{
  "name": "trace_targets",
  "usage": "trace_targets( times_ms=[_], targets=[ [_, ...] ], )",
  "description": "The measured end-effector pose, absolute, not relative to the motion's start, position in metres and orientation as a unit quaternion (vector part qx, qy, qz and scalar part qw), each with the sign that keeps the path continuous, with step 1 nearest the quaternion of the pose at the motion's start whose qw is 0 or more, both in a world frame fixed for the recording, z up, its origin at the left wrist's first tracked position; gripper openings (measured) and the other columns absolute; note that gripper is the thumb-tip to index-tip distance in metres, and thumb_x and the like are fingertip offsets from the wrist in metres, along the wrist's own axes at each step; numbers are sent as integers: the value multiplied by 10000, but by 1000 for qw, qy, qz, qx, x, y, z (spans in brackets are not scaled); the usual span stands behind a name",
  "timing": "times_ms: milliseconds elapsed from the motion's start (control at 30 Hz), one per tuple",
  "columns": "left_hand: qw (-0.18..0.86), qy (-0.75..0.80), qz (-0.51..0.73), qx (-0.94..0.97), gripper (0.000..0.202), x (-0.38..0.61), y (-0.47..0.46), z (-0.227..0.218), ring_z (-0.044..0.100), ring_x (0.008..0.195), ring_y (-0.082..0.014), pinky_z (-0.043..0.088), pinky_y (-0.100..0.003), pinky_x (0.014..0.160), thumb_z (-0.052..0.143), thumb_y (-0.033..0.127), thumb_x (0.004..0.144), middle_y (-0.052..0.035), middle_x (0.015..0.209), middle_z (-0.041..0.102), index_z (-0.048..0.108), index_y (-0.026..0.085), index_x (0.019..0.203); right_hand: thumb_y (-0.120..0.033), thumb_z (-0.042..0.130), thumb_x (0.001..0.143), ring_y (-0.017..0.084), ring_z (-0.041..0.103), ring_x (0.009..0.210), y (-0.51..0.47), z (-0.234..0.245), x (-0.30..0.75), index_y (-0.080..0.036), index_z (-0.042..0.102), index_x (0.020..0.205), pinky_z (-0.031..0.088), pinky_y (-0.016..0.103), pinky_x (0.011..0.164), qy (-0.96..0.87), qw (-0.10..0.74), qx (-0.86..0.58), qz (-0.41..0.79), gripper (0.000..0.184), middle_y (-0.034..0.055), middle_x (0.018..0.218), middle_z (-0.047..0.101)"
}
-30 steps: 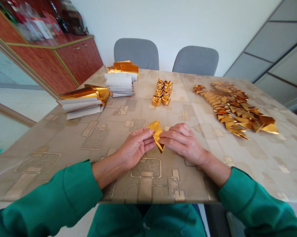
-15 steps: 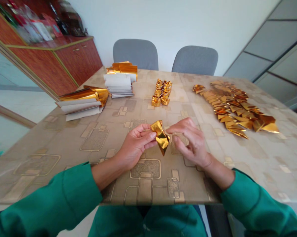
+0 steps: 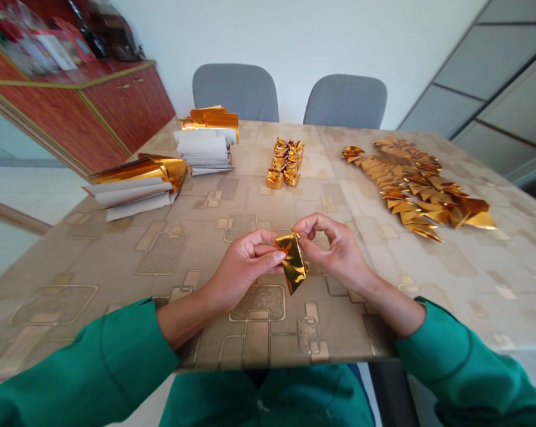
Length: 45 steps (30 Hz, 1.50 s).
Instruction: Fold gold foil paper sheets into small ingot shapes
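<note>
A folded piece of gold foil paper [image 3: 293,267] is held up over the near middle of the table, its pointed end hanging down. My left hand [image 3: 245,261] pinches it from the left, thumb on the front face and fingers behind. At its upper right edge, the thumb and forefinger of my right hand [image 3: 332,246] are closed on the paper. Beyond my hands stand two short rows of folded gold paper pieces [image 3: 284,163], set side by side. Many pointed gold folded pieces [image 3: 419,187] lie overlapped in a spread at the right.
At the left lies a stack of gold-and-white paper sheets [image 3: 136,184], with another paper stack [image 3: 205,148] behind it. The patterned tablecloth [image 3: 170,320] covers the table. Two grey chairs [image 3: 235,92] stand at the far side, and a reddish cabinet [image 3: 120,104] is at back left.
My right hand has moved from beside the gold paper onto its upper right edge and pinches it. The paper has turned slightly in my left hand. The whole view has shifted a little.
</note>
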<state>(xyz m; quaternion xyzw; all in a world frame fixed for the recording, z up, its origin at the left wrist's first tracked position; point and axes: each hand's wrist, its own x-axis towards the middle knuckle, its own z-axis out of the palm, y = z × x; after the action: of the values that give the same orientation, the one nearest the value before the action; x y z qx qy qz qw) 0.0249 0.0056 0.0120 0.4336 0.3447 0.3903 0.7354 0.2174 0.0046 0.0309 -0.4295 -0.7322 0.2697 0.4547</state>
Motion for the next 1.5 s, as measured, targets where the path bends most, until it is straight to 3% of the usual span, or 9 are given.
trace_targets(
  times_ms=[133,433,667,833,933,1067,1300,1400,1500],
  targets=[
    [738,350,385,430,322,24,6,10,729,753,-155,578,-274,743,807,296,754,-43,825,765,604,149,957,-211,589,889,131,573,726,3,34,218,-190,627,867,468,282,702,-717,455,-403,342,48,6,790,643],
    [747,337,381,428,282,25,6,10,732,734,-149,574,-241,693,801,248,758,-33,806,766,595,153,926,-167,598,857,120,559,701,2,34,217,-184,619,863,462,263,675,-720,452,-416,324,28,0,780,630],
    [755,323,353,448,292,24,7,9,739,732,-168,588,-282,730,790,255,771,-51,807,768,573,149,935,-179,648,826,105,566,645,2,30,216,-178,620,802,445,231,619,-731,427,-426,320,37,-15,714,634],
    [774,332,334,424,341,25,8,8,740,745,-180,590,-295,729,813,257,745,-59,833,767,602,142,987,-179,638,862,114,578,612,1,31,218,-174,660,801,437,253,629,-748,420,-461,226,65,-11,664,652],
    [789,340,337,384,336,26,7,10,731,719,-168,590,-288,715,832,232,717,-44,807,760,615,141,957,-183,612,891,136,602,659,1,32,220,-182,675,838,444,282,675,-777,408,-447,173,82,5,695,679],
    [809,329,332,357,363,26,6,15,731,714,-167,591,-279,703,826,195,720,-44,814,761,638,149,1027,-203,576,925,134,608,677,1,34,221,-191,661,858,463,272,658,-773,419,-421,223,109,8,730,669],
    [838,317,309,319,365,23,8,15,740,733,-169,602,-260,692,796,142,741,-58,861,766,653,149,1077,-214,616,915,151,620,703,3,32,222,-216,689,899,471,304,698,-768,436,-427,193,75,-3,726,682],
    [856,294,296,305,393,23,9,17,745,751,-163,601,-231,698,769,128,766,-64,882,771,651,148,1141,-253,608,943,155,642,724,3,33,223,-207,695,890,467,306,703,-766,431,-433,201,112,10,765,712],
    [872,273,295,280,324,22,10,17,744,742,-144,598,-200,695,754,113,780,-64,888,774,669,138,1092,-254,541,985,138,645,720,2,34,224,-204,678,861,468,287,700,-766,429,-416,235,191,0,758,704]
  ],
)
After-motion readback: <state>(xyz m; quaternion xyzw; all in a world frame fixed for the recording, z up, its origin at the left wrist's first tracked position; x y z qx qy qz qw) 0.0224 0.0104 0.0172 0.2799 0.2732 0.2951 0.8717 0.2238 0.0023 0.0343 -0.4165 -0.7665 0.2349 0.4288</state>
